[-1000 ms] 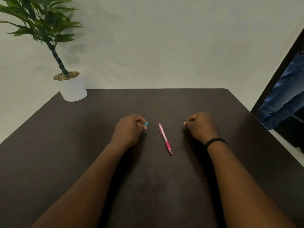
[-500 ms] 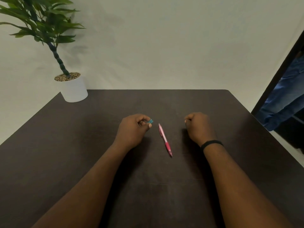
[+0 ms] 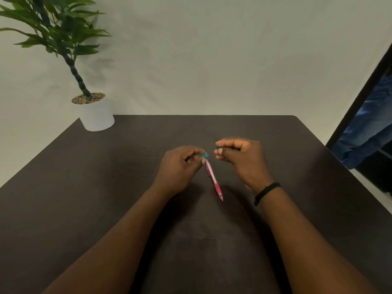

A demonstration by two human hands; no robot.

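Observation:
A pink pen (image 3: 213,179) lies on the dark table (image 3: 106,187), tip toward me. My left hand (image 3: 180,166) hovers over the pen's far end and pinches a small teal piece (image 3: 205,155) between thumb and fingers. My right hand (image 3: 239,158) is raised just right of it, fingers curled, pinching a second small teal piece (image 3: 218,147) at its fingertips. The two teal pieces are a short gap apart. A black band (image 3: 266,192) sits on my right wrist.
A potted plant in a white pot (image 3: 96,115) stands at the table's far left corner. A pale wall runs behind the table. Past the right edge a dark frame and blue fabric (image 3: 369,132) show.
My right hand has lifted and moved left toward my left hand, now showing a teal piece at its fingertips. My left hand shifted slightly right over the pen's end. The pen has not moved.

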